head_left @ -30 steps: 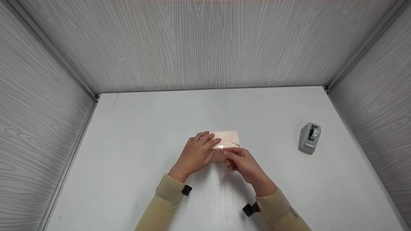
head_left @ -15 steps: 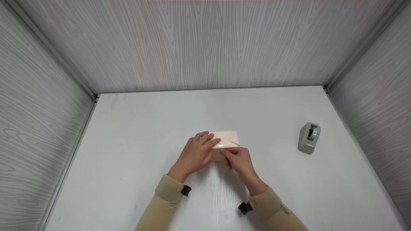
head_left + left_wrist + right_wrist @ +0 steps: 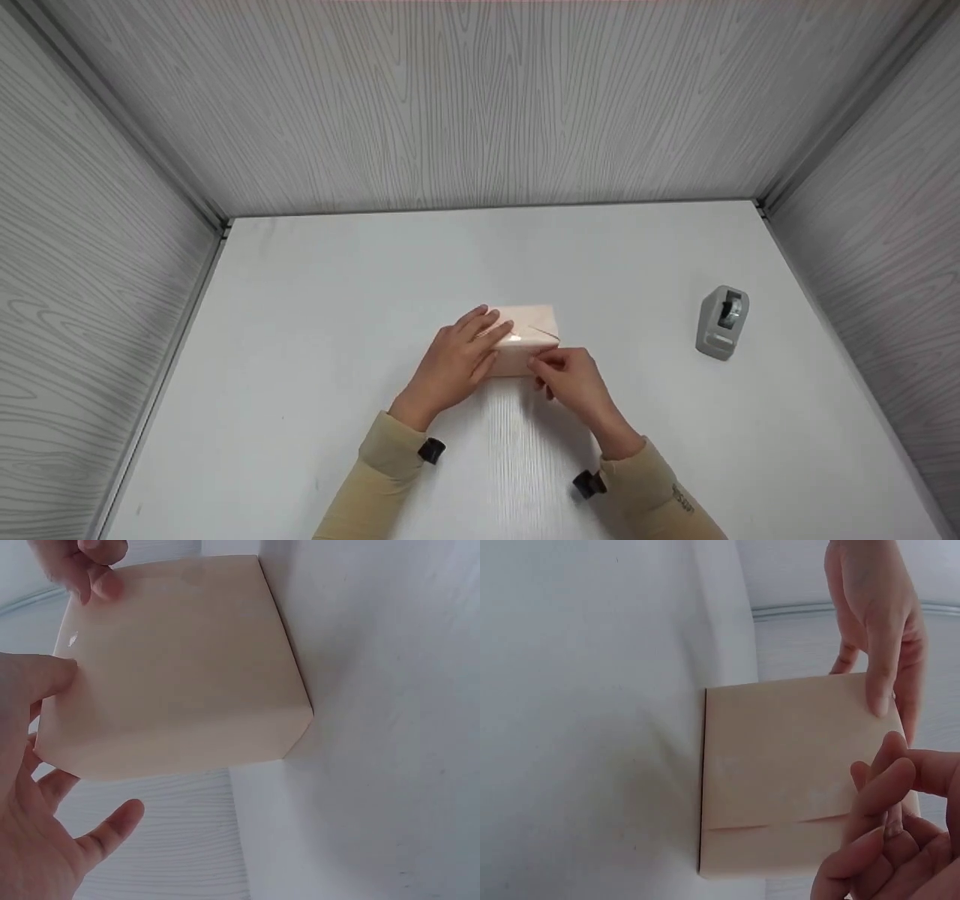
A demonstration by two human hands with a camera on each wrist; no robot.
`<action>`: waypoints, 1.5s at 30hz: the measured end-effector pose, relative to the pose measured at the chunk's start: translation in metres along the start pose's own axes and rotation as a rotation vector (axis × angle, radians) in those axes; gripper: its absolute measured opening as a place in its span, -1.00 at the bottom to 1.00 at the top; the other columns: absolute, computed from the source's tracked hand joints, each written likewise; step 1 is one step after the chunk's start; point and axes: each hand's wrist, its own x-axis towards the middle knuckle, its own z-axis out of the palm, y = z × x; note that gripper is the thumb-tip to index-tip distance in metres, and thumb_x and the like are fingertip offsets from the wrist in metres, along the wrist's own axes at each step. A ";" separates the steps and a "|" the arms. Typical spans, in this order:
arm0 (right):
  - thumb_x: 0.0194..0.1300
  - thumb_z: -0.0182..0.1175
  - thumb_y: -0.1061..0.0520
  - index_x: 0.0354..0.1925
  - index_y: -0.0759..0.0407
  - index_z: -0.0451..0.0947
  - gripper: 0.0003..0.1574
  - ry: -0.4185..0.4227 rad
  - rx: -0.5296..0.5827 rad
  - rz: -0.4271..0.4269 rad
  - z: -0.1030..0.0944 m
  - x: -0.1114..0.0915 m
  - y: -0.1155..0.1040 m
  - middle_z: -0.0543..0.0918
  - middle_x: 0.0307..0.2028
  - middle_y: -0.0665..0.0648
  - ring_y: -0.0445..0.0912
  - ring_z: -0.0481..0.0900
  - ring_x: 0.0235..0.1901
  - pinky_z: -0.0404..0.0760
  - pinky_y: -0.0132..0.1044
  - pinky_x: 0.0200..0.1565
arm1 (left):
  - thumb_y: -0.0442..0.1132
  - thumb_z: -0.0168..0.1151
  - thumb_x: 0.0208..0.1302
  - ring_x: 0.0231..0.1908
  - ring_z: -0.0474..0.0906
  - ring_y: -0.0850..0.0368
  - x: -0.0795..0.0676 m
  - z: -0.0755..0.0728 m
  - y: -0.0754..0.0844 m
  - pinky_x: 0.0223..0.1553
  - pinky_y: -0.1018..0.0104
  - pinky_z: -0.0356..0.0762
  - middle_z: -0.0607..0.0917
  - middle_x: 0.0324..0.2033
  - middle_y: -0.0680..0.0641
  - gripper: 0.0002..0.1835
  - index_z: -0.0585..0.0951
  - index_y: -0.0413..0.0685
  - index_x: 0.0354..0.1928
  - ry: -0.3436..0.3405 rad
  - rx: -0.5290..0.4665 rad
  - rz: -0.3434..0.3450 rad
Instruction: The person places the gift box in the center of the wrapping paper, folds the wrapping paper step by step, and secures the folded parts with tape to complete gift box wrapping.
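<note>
A small box (image 3: pixel 517 365) wrapped in pale peach paper stands on the white table, folded flap lines on its top. At its upper front edge shines a glossy patch, apparently clear tape (image 3: pixel 73 638). My left hand (image 3: pixel 452 360) rests on the left part of the box, fingers spread straight over the top and thumb (image 3: pixel 880 694) against the near face. Close by the right end of that face is my right hand (image 3: pixel 574 379), its fingers curled and the thumb and index tips (image 3: pixel 892 746) near each other. Nothing shows between them. A slit-like paper seam (image 3: pixel 739 827) crosses the face.
A grey tape dispenser (image 3: pixel 721 322) with a roll in it stands on the right side of the table (image 3: pixel 337 300). Grey wood-grain panels (image 3: pixel 480 105) enclose the table at the back and both sides. Both sleeves carry small black wrist devices (image 3: pixel 589 484).
My right hand first moves in along the front edge by the glossy patch, then shifts right and slightly down the near face. The left hand and box stay nearly still.
</note>
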 end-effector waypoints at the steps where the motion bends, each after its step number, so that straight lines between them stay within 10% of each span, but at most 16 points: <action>1: 0.34 0.25 0.16 -0.30 0.34 0.70 -0.77 0.004 -0.006 0.000 -0.003 -0.001 0.001 0.63 -0.60 0.15 -0.08 0.51 -0.64 0.45 -0.34 -0.59 | -0.16 0.14 0.44 0.38 0.23 -0.01 -0.001 0.000 0.000 0.07 -0.07 0.45 0.44 0.31 -0.05 -0.54 0.47 0.07 0.35 0.012 -0.024 -0.001; 9: 0.26 0.33 0.20 -0.30 0.21 0.64 -0.92 0.102 -0.041 -0.043 -0.030 -0.005 0.014 0.57 -0.51 0.08 -0.05 0.52 -0.48 0.47 -0.31 -0.44 | -0.20 0.26 0.35 0.38 0.22 -0.05 -0.012 0.002 -0.001 0.19 -0.03 0.38 0.29 0.40 -0.12 -0.39 0.36 -0.03 0.42 0.139 -0.130 -0.053; 24: 0.26 0.28 0.37 0.27 0.31 0.28 -0.33 -0.044 0.090 -0.169 -0.032 0.010 0.034 0.41 0.19 0.28 0.23 0.46 0.17 0.46 0.13 0.12 | -0.24 0.26 0.33 0.17 0.47 -0.01 -0.027 0.018 0.015 0.16 0.09 0.44 0.52 0.11 -0.15 -0.51 0.34 -0.21 0.22 0.160 -0.368 -0.435; 30: 0.27 0.25 0.40 0.23 0.35 0.26 -0.38 -0.100 0.100 -0.163 -0.032 -0.001 0.005 0.39 0.18 0.33 0.27 0.45 0.17 0.46 0.10 0.14 | -0.32 0.24 0.34 0.15 0.51 -0.03 -0.028 0.024 0.013 0.19 0.15 0.42 0.54 0.12 -0.16 -0.54 0.35 -0.20 0.21 0.145 -0.450 -0.430; 45: 0.25 0.37 0.15 0.23 0.16 0.36 -0.36 -0.034 -0.004 -0.193 -0.030 0.014 0.029 0.54 -0.03 0.17 0.05 0.58 -0.12 0.56 -0.10 -0.09 | -0.23 0.17 0.42 -0.14 0.61 0.08 -0.021 0.017 0.012 -0.08 0.08 0.58 0.62 -0.07 -0.12 -0.62 0.42 -0.21 0.19 0.204 -0.446 -0.417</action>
